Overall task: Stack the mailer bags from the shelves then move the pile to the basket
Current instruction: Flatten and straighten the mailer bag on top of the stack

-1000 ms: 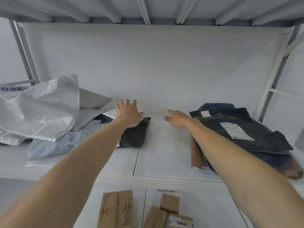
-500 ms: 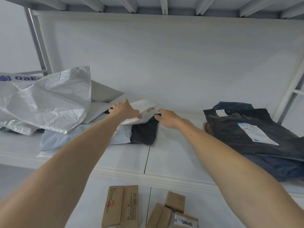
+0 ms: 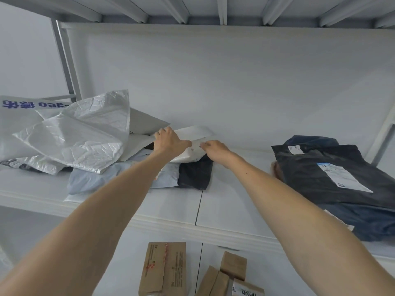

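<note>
Far left of the flat white mailer bag (image 3: 192,133): crumpled silver-white plastic bag (image 3: 70,135) with blue print, heaped on the white shelf board (image 3: 235,199). Poking out from under that heap, down-left of the white mailer bag: pale blue soft mailer bag (image 3: 92,180). Behind the heap, just left of the white mailer bag: stiff grey flat envelope (image 3: 147,122). Directly beneath the white mailer bag and touching it: small black mailer bag (image 3: 195,176).

Left hand (image 3: 170,142) curled over the white mailer bag's left end. Right hand (image 3: 215,149) pinching its right edge.

Well to its right: black mailer pile (image 3: 310,167) bearing a white label. Below it, on the lower shelf: brown cardboard boxes (image 3: 163,268).

Compared with a second ago: left hand then flat on top, right hand spread and clear of the bag. Now both gripping it.
</note>
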